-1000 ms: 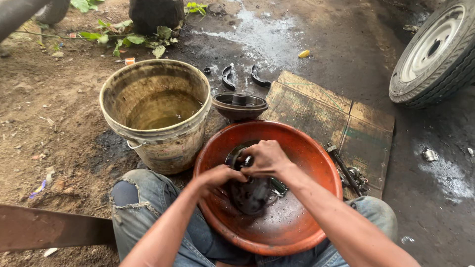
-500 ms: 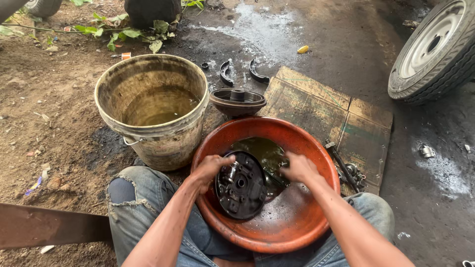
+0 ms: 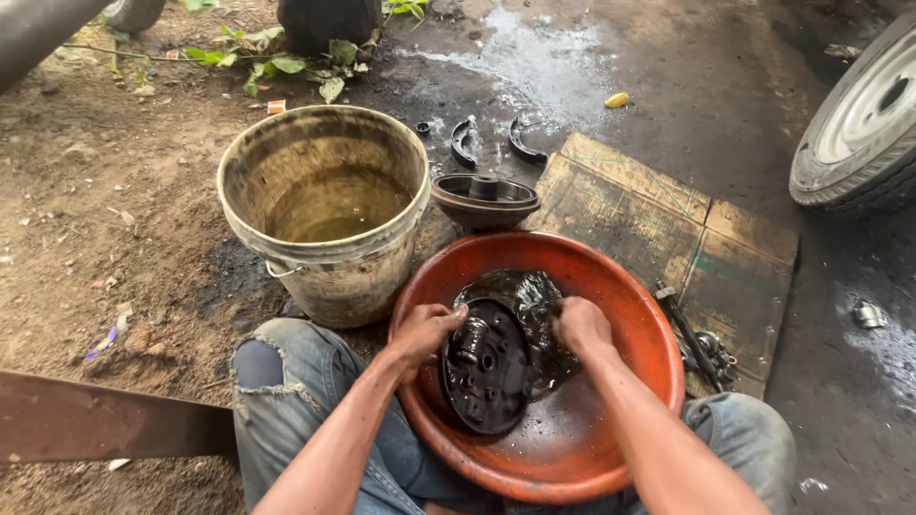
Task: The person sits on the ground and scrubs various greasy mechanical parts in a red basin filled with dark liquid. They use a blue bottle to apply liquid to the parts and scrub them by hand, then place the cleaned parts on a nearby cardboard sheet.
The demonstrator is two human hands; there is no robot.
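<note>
An orange-red plastic basin [image 3: 630, 315] rests between my knees with dark oily liquid in it. A round black greasy metal plate [image 3: 485, 367] stands tilted on its edge inside the basin. My left hand [image 3: 423, 331] grips the plate's upper left rim. My right hand [image 3: 579, 326] is closed into a fist in the dirty liquid just right of the plate; what it holds is hidden.
A dirty white bucket [image 3: 324, 215] with murky water stands left of the basin. A black drum-shaped part [image 3: 485, 198] sits behind it, two curved brake shoes [image 3: 487, 143] farther back. Wooden board [image 3: 668, 229] and tools [image 3: 692, 334] lie right; a wheel [image 3: 859, 124] is at far right.
The plate has been tipped from lying under both hands to standing on edge. My right hand left its rim and went into the liquid beside it. The view moved closer.
</note>
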